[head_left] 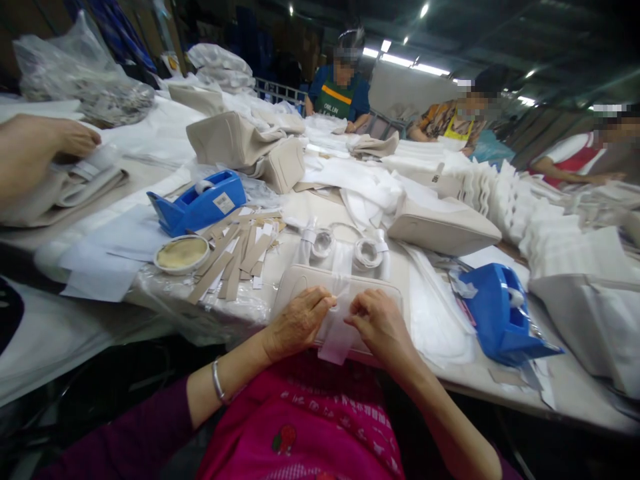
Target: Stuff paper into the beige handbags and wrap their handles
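Note:
A cream handbag [300, 283] lies flat at the table's near edge, its wrapped handles [367, 253] pointing away from me. A strip of thin white wrapping sheet [337, 337] runs over the bag's middle and hangs off the edge. My left hand [297, 323] pinches the strip from the left, thumb and fingers closed on it. My right hand [380, 323] pinches it from the right. The two hands nearly touch above the bag.
Blue tape dispensers stand at left [200, 200] and right [497, 313]. Paper strips [240, 253] and a round dish [181, 254] lie left of the bag. More cream bags [443, 227] and white sheets cover the table. A co-worker's arm [35, 150] reaches in at far left; other people sit opposite.

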A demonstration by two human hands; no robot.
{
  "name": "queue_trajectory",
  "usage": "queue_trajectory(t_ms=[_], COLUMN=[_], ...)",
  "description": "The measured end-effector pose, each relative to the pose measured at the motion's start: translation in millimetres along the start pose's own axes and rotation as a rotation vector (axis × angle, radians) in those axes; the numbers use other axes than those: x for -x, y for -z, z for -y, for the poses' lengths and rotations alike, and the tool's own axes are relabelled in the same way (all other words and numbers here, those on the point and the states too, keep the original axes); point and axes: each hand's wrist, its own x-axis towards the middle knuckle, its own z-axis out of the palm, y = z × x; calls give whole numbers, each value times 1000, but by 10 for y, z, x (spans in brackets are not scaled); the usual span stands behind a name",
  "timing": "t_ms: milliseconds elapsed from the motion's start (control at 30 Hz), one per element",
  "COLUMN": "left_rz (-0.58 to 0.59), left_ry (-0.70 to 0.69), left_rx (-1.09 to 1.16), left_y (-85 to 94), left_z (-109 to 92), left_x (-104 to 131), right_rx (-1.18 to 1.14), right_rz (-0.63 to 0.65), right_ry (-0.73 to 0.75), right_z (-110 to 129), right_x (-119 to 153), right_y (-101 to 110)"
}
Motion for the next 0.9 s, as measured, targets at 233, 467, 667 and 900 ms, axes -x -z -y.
queue_trajectory(t_ms=[233, 467, 667, 900], left_rz=[34, 35, 62, 43], left_ry=[-64, -141, -131, -161], left_rx=[-27, -58, -112, -125], left_y=[45, 44, 32, 62], left_z=[-8, 33, 29, -1], left_x=[-5, 17, 22, 8], right_rx=[-244, -47, -10, -85], right_rz=[13, -129, -86, -123], right_ry=[-1, 461, 672, 309], right_z=[294, 684, 851, 450], right_x=[418, 817, 864, 9], right_y=[235, 261, 225, 290])
